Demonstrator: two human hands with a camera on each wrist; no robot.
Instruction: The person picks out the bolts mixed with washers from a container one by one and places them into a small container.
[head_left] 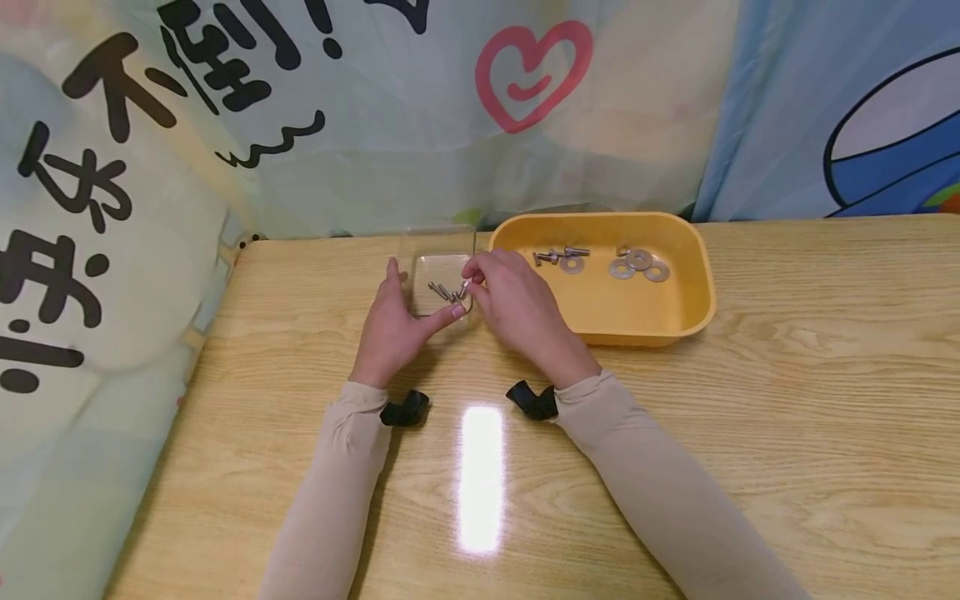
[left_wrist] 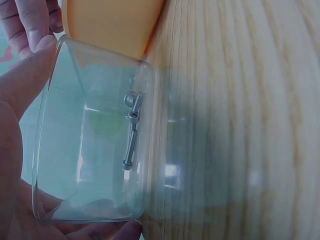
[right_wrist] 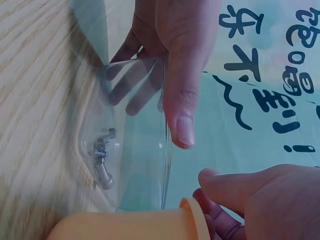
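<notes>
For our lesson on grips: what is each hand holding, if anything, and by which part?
The left hand holds the clear, plastic-looking rectangular box by its left wall and near-side rim; whether the right hand pinches anything cannot be told.

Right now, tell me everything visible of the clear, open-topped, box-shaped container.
The clear, open-topped container looks like thin, rigid plastic, with rounded corners. It stands upright on the light wood-grain table, left of the yellow, round-cornered tray in the head view. The left hand holds it, thumb along the near rim. Several small silver metal screws lie inside on its floor.
</notes>
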